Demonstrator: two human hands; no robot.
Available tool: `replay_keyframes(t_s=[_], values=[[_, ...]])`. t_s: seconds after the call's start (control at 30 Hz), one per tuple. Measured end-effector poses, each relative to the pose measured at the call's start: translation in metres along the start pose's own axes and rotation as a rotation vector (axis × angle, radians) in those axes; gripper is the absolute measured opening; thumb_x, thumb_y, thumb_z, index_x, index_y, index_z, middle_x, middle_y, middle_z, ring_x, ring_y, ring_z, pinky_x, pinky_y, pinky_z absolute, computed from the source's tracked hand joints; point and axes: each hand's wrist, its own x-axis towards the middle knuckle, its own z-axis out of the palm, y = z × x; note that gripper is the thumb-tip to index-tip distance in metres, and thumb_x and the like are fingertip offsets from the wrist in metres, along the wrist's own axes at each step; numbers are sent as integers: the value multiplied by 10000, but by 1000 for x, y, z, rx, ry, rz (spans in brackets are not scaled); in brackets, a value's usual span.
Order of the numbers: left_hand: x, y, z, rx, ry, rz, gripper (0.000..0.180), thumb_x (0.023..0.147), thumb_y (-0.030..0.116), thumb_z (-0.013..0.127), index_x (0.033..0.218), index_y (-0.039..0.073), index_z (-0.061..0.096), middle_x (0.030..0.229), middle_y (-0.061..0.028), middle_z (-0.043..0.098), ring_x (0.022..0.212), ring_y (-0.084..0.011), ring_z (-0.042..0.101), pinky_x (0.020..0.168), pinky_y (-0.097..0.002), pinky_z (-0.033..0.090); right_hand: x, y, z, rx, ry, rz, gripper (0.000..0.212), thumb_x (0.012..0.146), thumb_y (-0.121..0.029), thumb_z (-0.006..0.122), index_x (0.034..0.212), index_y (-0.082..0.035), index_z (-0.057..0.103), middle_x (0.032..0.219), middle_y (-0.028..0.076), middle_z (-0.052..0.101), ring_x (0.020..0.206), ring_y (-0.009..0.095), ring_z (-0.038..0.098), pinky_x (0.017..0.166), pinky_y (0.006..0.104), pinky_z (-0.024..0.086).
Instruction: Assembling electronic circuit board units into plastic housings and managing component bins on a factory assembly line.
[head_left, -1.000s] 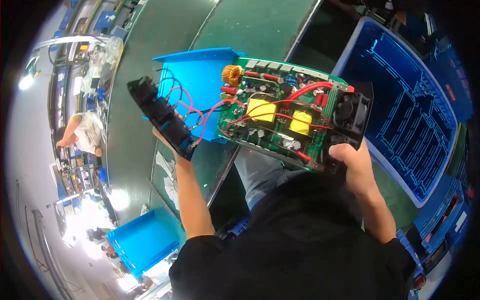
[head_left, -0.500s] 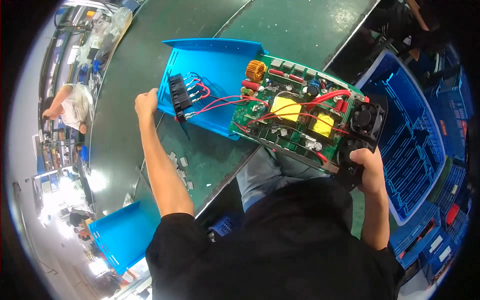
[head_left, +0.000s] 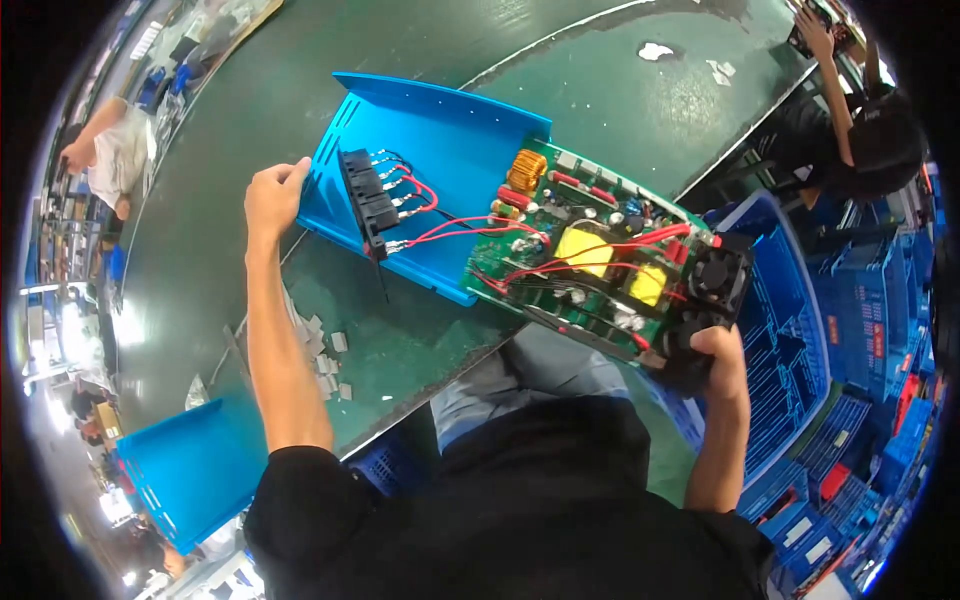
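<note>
While the right hand is clamping around the black end block of the green circuit board, it is keeping that board tilted up off the desk, its far end lying over the blue metal housing. Red wires are running from the board to a black socket panel resting inside the housing, so board and panel are sitting near each other. At the housing's left edge the left hand is curling loosely, fingers together, seemingly steadying it; whether it is gripping I cannot tell. Small pale scraps are lying just beside the forearm.
</note>
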Motion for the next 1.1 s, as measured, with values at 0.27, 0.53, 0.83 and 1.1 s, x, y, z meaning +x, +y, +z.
replay_keyframes(t_s=[0.27, 0.53, 0.83, 1.1], values=[[-27, 42, 4, -82, -36, 3, 693, 956, 601, 475, 690, -15, 644, 612, -51, 588, 592, -150, 534, 603, -315, 419, -5, -7, 12, 45, -34, -66, 553, 726, -152, 574, 1248, 27, 532, 1047, 103, 622, 872, 204, 628, 771, 322, 539], [-42, 53, 5, -589, -505, -271, 927, 875, 805, 277, 806, -25, 682, 747, -120, 672, 679, -219, 613, 677, -314, 469, 4, -26, 4, -346, -95, -231, 360, 916, -266, 587, 1111, 26, 665, 990, 108, 684, 929, 152, 630, 818, 291, 491], [-100, 103, 7, -624, -528, -359, 1003, 812, 889, 232, 964, 16, 701, 912, -156, 707, 794, -257, 663, 814, -394, 507, 10, -53, 7, -1108, -54, -284, 690, 954, -546, 499, 863, 120, 654, 644, 171, 617, 612, 280, 637, 627, 412, 490], [-131, 142, 3, -797, -583, -396, 988, 774, 930, 241, 1239, 146, 623, 917, -125, 702, 800, -293, 665, 855, -513, 495, 9, -52, 1, -1040, -70, -300, 812, 924, -656, 437, 851, 118, 670, 798, 342, 645, 882, 475, 658, 810, 484, 496]])
